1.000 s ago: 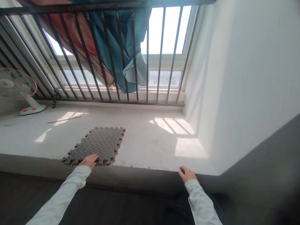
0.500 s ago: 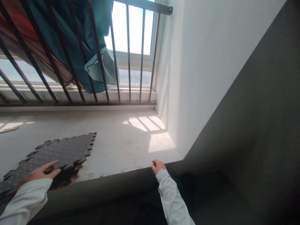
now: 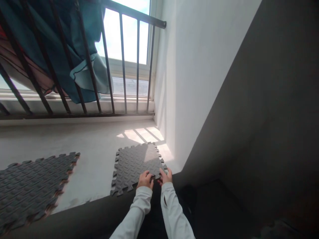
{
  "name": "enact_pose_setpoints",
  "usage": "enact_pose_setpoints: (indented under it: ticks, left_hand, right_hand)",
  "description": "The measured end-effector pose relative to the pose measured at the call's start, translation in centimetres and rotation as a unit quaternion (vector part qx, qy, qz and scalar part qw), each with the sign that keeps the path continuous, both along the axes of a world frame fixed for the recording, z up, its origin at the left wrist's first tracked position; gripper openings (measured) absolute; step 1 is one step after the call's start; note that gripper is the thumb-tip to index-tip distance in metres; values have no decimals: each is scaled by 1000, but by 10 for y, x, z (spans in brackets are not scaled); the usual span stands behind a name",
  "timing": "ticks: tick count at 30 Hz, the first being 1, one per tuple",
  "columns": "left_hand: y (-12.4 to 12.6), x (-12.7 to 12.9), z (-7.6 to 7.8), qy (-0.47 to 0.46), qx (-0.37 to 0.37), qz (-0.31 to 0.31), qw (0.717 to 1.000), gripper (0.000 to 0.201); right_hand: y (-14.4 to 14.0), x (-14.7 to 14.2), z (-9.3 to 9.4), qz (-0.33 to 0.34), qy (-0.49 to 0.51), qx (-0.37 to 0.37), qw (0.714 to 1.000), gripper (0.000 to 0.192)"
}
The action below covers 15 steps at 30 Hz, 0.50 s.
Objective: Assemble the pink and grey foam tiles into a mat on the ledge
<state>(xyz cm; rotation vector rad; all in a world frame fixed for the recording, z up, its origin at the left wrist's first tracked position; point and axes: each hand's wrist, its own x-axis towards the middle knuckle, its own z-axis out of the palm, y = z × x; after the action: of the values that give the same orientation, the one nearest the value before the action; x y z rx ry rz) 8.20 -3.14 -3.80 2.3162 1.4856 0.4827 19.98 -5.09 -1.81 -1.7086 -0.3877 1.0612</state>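
A grey interlocking foam mat tile (image 3: 136,162) lies on the white ledge near the wall corner, its front edge reaching past the ledge's edge. My left hand (image 3: 145,179) grips that front edge, fingers on top and thumb low. Close beside it, my right hand (image 3: 165,176) pinches the tile's front right corner. Farther left on the ledge lies a stack of similar grey foam mat tiles (image 3: 32,189), with reddish-brown edges showing below the top one. The undersides of both hands' grips are partly hidden.
Dark metal railing bars (image 3: 123,63) stand along the back of the ledge (image 3: 92,166), before a window. Blue and red cloth (image 3: 87,76) hangs behind them. A white wall (image 3: 189,66) rises on the right. Below the ledge's front edge it is dark.
One tile has come off the left stack and now lies at the right on the ledge. My left hand moved right with it; my right hand now holds its corner. The view shifted.
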Motion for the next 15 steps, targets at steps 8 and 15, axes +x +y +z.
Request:
enact_pose_setpoints:
  ticks: [8,15]
  left_hand:
    - [-8,-27,-19,61,12,-19,998,52]
    - [-8,-95,-58,143,68,151,976,51]
  right_hand:
    - [5,30,-9,-106,-14,-51,993,58]
    - [17,28,-21,-144,-39,0,989,34]
